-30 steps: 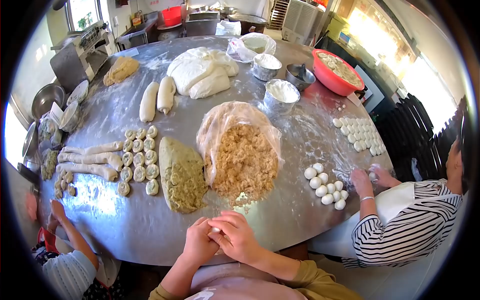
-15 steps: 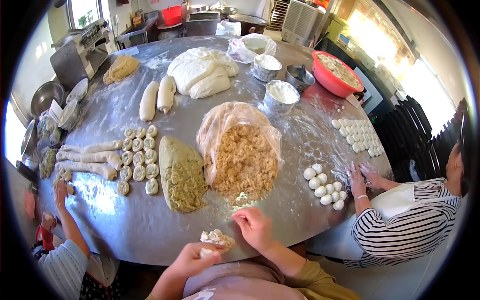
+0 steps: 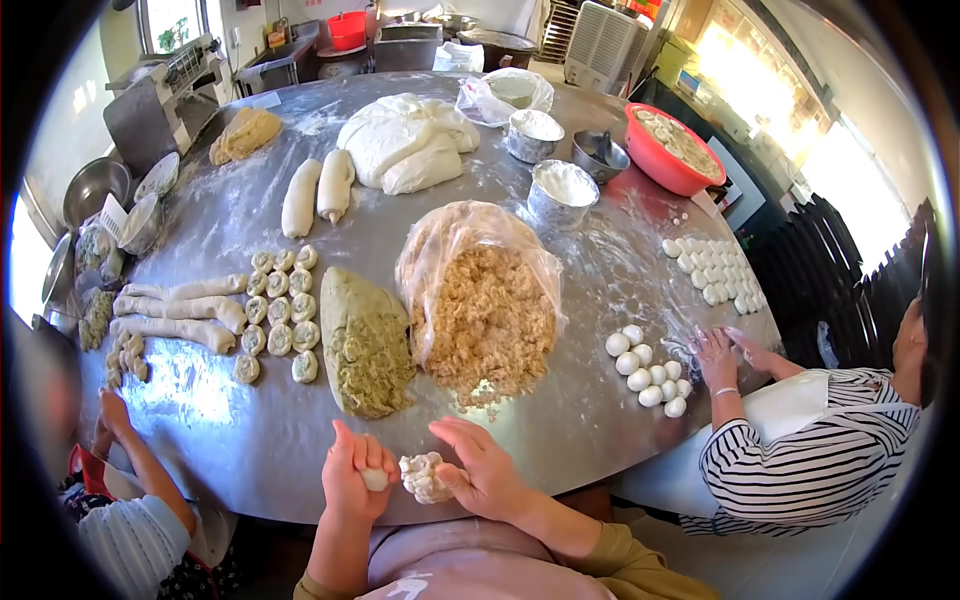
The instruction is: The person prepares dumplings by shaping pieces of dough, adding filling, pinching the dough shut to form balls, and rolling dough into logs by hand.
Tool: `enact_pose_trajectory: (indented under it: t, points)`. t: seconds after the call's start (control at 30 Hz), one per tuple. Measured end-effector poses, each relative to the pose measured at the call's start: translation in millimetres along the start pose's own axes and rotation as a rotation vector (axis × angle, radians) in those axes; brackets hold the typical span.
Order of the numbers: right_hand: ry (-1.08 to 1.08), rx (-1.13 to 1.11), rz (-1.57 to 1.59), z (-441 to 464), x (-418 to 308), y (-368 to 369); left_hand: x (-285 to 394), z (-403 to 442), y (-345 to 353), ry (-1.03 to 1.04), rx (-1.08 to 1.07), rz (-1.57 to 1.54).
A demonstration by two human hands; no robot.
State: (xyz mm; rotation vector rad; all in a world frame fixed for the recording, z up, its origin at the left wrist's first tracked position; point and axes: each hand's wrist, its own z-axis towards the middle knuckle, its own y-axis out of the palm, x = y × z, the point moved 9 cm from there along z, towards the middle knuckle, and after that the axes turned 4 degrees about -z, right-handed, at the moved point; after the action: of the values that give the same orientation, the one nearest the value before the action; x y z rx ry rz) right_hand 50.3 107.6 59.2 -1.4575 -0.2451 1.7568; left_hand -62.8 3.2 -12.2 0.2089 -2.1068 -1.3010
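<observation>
My left hand (image 3: 355,468) is turned up near the table's front edge, its fingers curled round a small white dough ball (image 3: 374,479). Just to the right is a lumpy cluster of white dough pieces (image 3: 424,478). My right hand (image 3: 482,470) is beside this cluster, fingers stretched out and thumb overlapping its right side; whether it bears any weight I cannot tell. Beyond my hands lie a greenish dough mound (image 3: 365,345) and a crumbly brown mass (image 3: 490,320) partly wrapped in clear plastic (image 3: 465,222).
Filled dough rounds (image 3: 279,312) and dough ropes (image 3: 180,310) lie left. White balls (image 3: 650,372) sit right, near a co-worker's hands (image 3: 725,357); another co-worker's hands (image 3: 112,415) are at left. Farther back are a large dough mass (image 3: 408,140), flour bowls (image 3: 563,192) and a red basin (image 3: 675,150).
My left hand has risen and turned up, now showing a dough ball. My right hand has opened and come down-left to the dough cluster. The left co-worker's hands have drawn back.
</observation>
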Motion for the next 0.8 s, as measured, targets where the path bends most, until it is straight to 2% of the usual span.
enact_pose_trajectory:
  t: [0.03,0.13,0.23,0.27,0.37,0.4,0.5,0.53,0.57,0.63,0.7,0.73,0.8]
  points:
    - [-0.004,-0.009,0.005,4.6,-5.0,-2.9,3.2,2.7,-1.5,0.029,0.074,-0.025]
    - [-0.082,0.047,0.213,19.8,-21.8,16.6,4.1,16.8,-1.2,0.220,-0.017,0.039]
    - [0.135,0.098,0.307,22.4,-8.3,32.9,0.4,1.7,44.4,0.311,0.047,0.134]
    - [0.144,0.131,0.257,24.2,-10.6,25.1,-1.6,-0.9,59.7,0.252,-0.220,0.120]
    - [0.311,-0.049,0.667,21.7,8.3,30.8,8.4,-5.9,80.7,0.297,-0.362,0.044]
    - [0.369,-0.080,0.788,20.7,8.7,35.5,16.5,-6.6,79.4,0.465,-0.117,0.105]
    - [0.371,-0.282,0.757,10.1,6.5,57.2,7.8,3.2,77.1,0.416,-0.418,0.582]
    - [0.366,-0.217,0.696,9.9,8.7,54.4,6.4,3.6,65.8,0.466,-0.295,0.535]
    - [0.364,-0.152,0.632,8.9,10.3,51.3,3.6,8.6,55.9,0.438,-0.296,0.544]
    - [0.146,0.014,0.297,24.8,-4.6,24.7,3.8,12.5,53.1,0.441,-0.204,0.590]
    - [0.306,0.022,0.559,27.1,11.9,26.6,-5.8,11.3,61.4,0.302,-0.106,0.171]
    - [0.396,0.058,0.751,26.7,16.4,25.8,-2.4,12.1,68.3,0.285,-0.076,0.076]
    - [0.523,-0.114,0.988,19.2,35.1,39.7,-0.6,14.2,77.9,0.246,-0.034,-0.124]
